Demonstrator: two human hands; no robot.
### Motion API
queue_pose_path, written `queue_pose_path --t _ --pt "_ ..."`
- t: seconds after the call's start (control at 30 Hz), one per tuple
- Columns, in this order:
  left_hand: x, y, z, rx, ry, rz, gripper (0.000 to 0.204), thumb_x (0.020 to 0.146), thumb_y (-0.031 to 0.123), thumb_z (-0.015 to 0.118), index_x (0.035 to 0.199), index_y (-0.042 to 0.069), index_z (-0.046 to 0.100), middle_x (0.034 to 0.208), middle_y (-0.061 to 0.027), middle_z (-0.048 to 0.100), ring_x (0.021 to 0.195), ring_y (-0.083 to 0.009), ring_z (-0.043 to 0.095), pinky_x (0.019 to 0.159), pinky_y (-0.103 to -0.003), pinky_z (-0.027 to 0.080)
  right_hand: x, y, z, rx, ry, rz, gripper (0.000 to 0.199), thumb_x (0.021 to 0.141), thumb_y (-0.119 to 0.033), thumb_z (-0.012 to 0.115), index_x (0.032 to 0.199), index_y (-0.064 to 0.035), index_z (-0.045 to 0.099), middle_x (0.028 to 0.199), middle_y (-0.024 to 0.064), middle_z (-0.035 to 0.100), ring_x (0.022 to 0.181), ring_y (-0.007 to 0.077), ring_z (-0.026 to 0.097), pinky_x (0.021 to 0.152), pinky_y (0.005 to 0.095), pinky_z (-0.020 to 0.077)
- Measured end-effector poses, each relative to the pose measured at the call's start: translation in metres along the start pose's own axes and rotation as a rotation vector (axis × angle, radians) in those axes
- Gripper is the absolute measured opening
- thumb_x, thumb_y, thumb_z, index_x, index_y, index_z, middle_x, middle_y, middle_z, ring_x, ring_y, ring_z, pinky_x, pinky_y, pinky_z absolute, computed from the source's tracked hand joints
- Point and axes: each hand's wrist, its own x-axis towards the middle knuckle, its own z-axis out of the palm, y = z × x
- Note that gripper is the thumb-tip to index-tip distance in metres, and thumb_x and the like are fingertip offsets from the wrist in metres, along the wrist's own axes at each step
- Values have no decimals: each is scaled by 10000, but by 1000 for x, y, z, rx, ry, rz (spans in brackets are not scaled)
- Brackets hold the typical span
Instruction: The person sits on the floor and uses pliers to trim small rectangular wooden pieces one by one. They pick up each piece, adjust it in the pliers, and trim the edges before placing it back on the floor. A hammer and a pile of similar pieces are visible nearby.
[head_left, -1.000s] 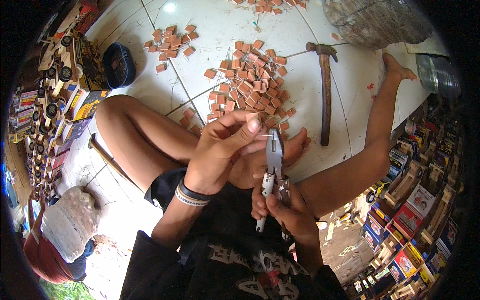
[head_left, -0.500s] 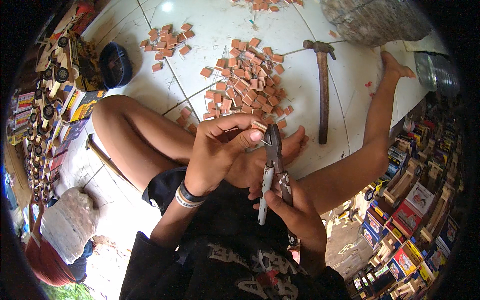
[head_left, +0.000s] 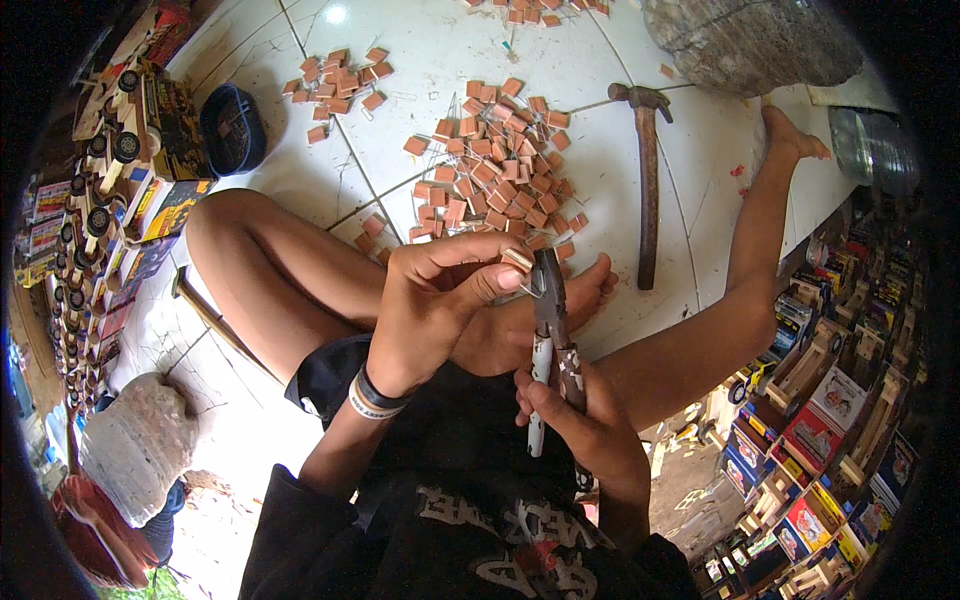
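Between the thumb and forefinger of my left hand [head_left: 425,315] is pinched a small reddish-brown block [head_left: 517,260] with a thin bent wire [head_left: 538,288] coming from it. My right hand [head_left: 592,425] is closed around the worn, white-flecked handles of the pliers [head_left: 549,290], whose dark jaws point away from me. The wire meets the side of the jaws; whether they clamp it I cannot make out. Just beyond my hands, a pile of similar blocks [head_left: 495,180] with thin wires lies on the white tile floor [head_left: 620,160].
A hammer [head_left: 646,180] lies to the right of the pile, near a large stone [head_left: 750,45]. At the left stand a dark blue basket [head_left: 232,130] and wooden toy trucks [head_left: 125,150]. More toy trucks [head_left: 805,365] crowd the right. Another stone [head_left: 140,450] sits lower left.
The pliers' handles have come closer together and the tool has shifted slightly. The wire beside the jaws shows a more curved shape. My left hand keeps its pinch on the block.
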Motion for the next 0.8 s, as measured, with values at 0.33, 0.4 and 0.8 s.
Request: queue_pose_path --t 0.33,0.4,0.8 --pt "0 -6 -4 -5 -67 -3 170 941 10 740 1102 -43 747 1057 -84 762 982 -130 686 913 -288 547 13 36 7 32 134 24 215 1068 -273 598 1022 -63 592 762 5 595 678 113 565 605 292 443" --pt "-2 -5 -3 57 -55 -18 159 946 26 739 1092 -35 750 1050 -86 764 978 -134 686 917 -289 538 13 41 7 -35 190 17 238 1068 -278 596 1047 -42 596 768 24 601 676 137 572 614 312 455" --pt "65 -33 -100 193 587 -2 603 946 95 748 1461 -63 476 1372 -257 608 1153 -244 660 977 -354 542 16 25 -20 -335 508 -174 451 1086 -244 555 1479 -45 455 1134 108 675 1056 196 673 916 344 535"
